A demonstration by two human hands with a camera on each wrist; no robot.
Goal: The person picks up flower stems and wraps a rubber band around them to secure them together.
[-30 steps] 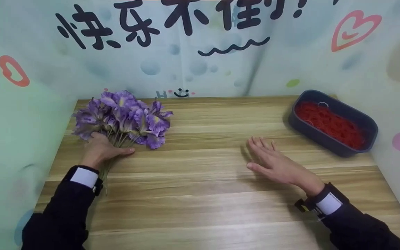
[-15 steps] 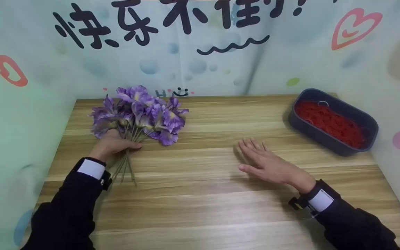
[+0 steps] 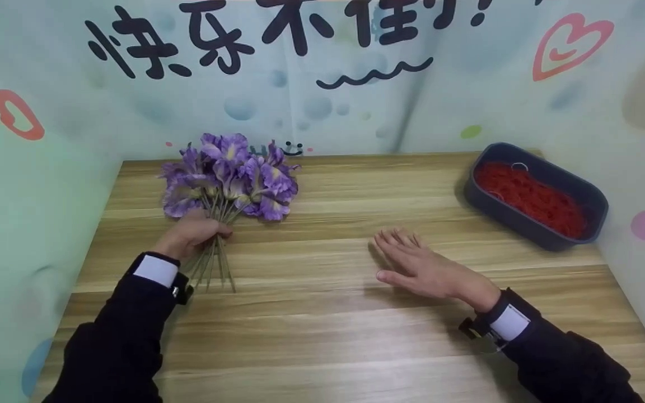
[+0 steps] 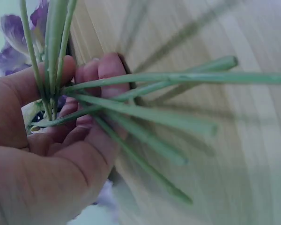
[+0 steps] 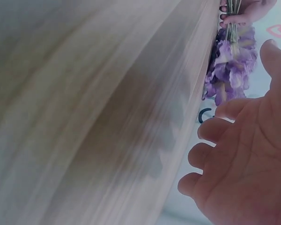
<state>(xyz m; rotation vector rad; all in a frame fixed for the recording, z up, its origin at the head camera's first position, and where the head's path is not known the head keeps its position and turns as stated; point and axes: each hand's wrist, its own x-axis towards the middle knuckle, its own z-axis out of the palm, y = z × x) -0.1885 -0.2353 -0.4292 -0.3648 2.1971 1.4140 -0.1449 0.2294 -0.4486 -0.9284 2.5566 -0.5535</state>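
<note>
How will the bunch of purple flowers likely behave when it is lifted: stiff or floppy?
The stems will probably be fairly stiff, as they run nearly straight to their ends. The bunch of purple flowers may tip head-down, since the broad blooms crowd one end. Single stems could slide or twist apart, because their ends fan out.

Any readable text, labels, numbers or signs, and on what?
"快乐不倒!" on backdrop; 倒 is cut off at top, likely reading.
Mark at top right: cut off, unreadable.
Mark beside smiley: partly hidden by flowers, unreadable.
Left white patch, right white patch: nothing readable.
</note>
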